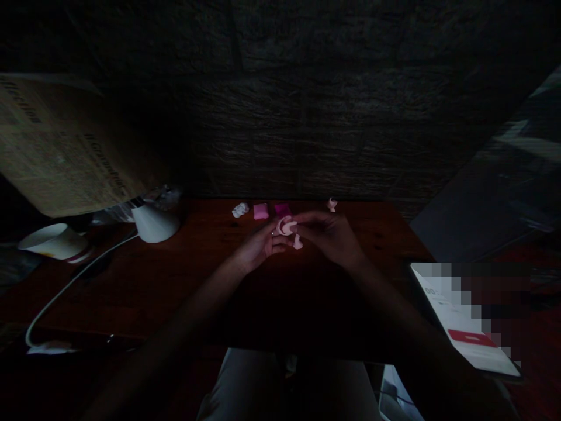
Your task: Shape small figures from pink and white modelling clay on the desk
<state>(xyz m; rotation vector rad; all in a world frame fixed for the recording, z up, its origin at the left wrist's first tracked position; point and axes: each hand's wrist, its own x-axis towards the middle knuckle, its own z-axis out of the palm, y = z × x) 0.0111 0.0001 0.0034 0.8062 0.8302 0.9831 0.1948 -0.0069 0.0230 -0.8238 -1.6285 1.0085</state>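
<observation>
Above the dark wooden table, both hands meet around a small pale pink piece [287, 227] that looks rounded, like modelling clay. My left hand [259, 244] is closed on it from the left. From the right, the fingertips of my right hand [335, 237] pinch the same piece. A smaller pale pink bit [298, 242] shows just below; whether it is joined to the held piece I cannot tell. Behind the hands lie a white lump [240, 210], a pink block [260, 211] and a magenta block [283, 210]. Another pale pink bit [332, 204] sits farther right.
A lamp with a white base [155, 224] and a newsprint-patterned shade [61, 146] stands at the left, its white cable [83, 270] running forward. Beside it is a tilted paper cup [56, 242]. A lit screen [464, 327] is at the right. A dark textured wall [284, 117] closes the back.
</observation>
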